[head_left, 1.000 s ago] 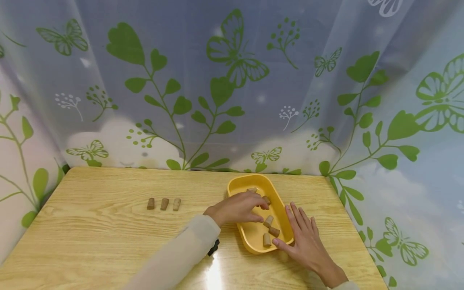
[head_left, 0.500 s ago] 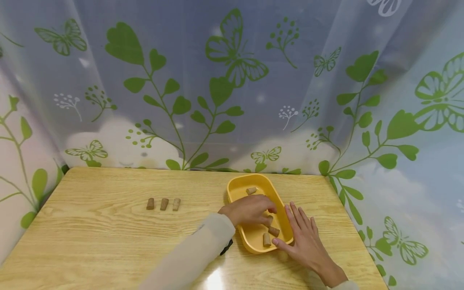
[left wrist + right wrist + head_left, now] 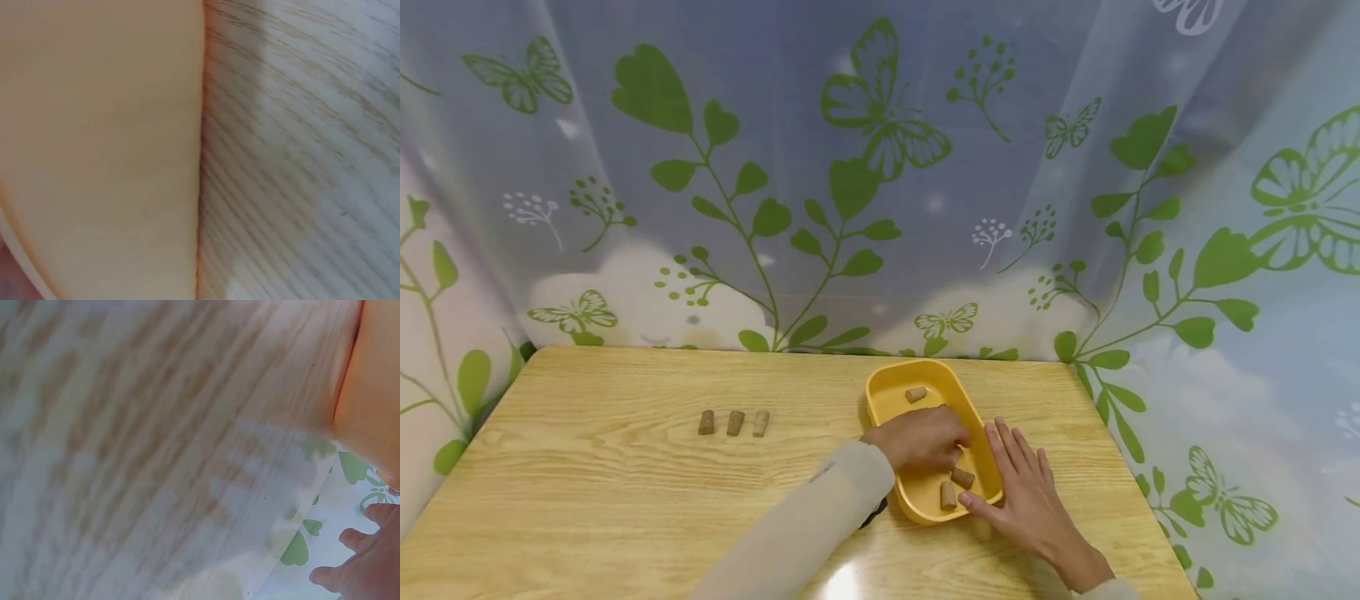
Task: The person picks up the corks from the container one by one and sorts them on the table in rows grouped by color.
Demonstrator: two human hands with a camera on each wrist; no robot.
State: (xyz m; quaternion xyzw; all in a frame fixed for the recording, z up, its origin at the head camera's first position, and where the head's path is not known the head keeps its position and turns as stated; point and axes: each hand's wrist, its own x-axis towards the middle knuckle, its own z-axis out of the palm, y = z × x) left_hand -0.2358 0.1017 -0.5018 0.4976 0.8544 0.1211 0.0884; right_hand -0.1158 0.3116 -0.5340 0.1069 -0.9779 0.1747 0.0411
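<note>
Lying in tray (image 3: 942, 383), corks (image 3: 948, 496), one perhaps under left fingers (image 3: 957, 430)

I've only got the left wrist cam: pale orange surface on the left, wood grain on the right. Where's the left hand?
Observer: Head view has the left hand down inside a yellow tray; I can't make out whether it grips anything.
Operator: And the other one?
Observer: The right hand is at the tray's right side, fingers out straight.
Operator: Anything lying outside the tray?
Observer: Yes, three corks in a row on the table, left of the tray in the head view.
</note>
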